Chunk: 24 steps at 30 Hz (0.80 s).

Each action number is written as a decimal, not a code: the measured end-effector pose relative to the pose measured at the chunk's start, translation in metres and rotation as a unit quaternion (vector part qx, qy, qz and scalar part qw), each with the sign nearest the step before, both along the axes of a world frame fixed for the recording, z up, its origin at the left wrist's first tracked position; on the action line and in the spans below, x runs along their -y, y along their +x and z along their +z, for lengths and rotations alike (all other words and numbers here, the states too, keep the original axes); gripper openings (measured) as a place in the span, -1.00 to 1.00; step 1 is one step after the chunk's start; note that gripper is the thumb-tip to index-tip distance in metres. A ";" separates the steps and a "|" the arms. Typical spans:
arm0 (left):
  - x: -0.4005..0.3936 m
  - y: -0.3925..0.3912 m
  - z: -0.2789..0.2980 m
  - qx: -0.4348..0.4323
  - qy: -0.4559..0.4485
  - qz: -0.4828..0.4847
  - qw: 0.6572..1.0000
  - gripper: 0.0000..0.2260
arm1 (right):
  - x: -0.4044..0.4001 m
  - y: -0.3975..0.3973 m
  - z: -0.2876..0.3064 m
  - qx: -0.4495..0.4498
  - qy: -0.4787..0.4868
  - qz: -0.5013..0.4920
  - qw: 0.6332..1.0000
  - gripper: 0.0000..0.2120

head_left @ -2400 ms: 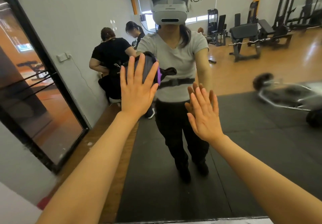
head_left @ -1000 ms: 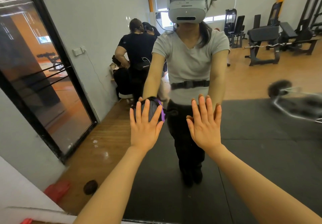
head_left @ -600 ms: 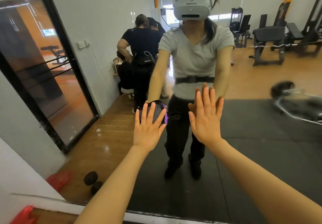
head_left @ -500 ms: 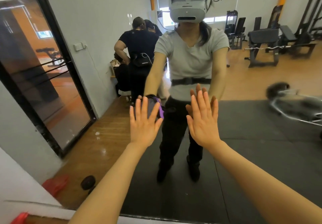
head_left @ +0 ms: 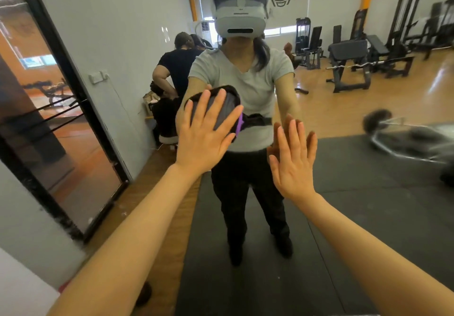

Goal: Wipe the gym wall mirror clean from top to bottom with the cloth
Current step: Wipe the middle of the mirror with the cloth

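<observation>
Pressing the cloth (head_left: 221, 109) flat against the mirror (head_left: 368, 217) under my left hand (head_left: 204, 136), fingers straight and spread. It lies left of my right hand (head_left: 292, 165), which rests bare and flat-fingered on the glass, so I judge the left wipes downward.

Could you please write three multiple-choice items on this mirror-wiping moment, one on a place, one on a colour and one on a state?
1. Where is the cloth?
A. on the floor
B. under the left hand, against the mirror
C. in the right hand

2. What colour is the trim at the cloth's edge?
A. purple
B. yellow
C. red

3. How is the right hand?
A. clenched in a fist
B. pinching the cloth
C. fingers straight, palm toward the glass

Answers:
1 B: the left hand presses the cloth to the mirror.
2 A: a purple strip shows beside the fingers.
3 C: the right hand is flat and holds nothing.
</observation>
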State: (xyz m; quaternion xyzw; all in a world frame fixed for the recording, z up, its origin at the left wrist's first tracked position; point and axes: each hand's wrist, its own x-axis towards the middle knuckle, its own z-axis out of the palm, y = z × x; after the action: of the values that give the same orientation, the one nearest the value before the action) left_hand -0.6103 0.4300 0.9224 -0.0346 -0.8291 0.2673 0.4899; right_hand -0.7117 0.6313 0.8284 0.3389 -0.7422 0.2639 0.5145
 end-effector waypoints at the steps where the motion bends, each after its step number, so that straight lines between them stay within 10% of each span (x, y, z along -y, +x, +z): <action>1: 0.003 0.001 -0.005 0.006 -0.011 -0.001 1.000 -0.46 | 0.004 0.002 -0.001 0.002 -0.004 -0.010 1.000 -0.40; 16: 0.052 0.032 -0.113 0.174 -0.169 -0.072 0.967 -0.27 | 0.018 -0.007 -0.006 -0.026 -0.009 -0.109 0.994 -0.42; 24: 0.069 0.039 -0.017 0.012 -0.068 -0.029 0.997 -0.41 | 0.016 -0.005 -0.007 -0.031 0.000 -0.127 0.991 -0.41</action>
State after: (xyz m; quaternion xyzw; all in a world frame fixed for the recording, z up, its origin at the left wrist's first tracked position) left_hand -0.5708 0.3610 0.9050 -0.0954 -0.8134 0.3083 0.4840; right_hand -0.7171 0.6156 0.8216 0.2500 -0.7630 0.1855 0.5664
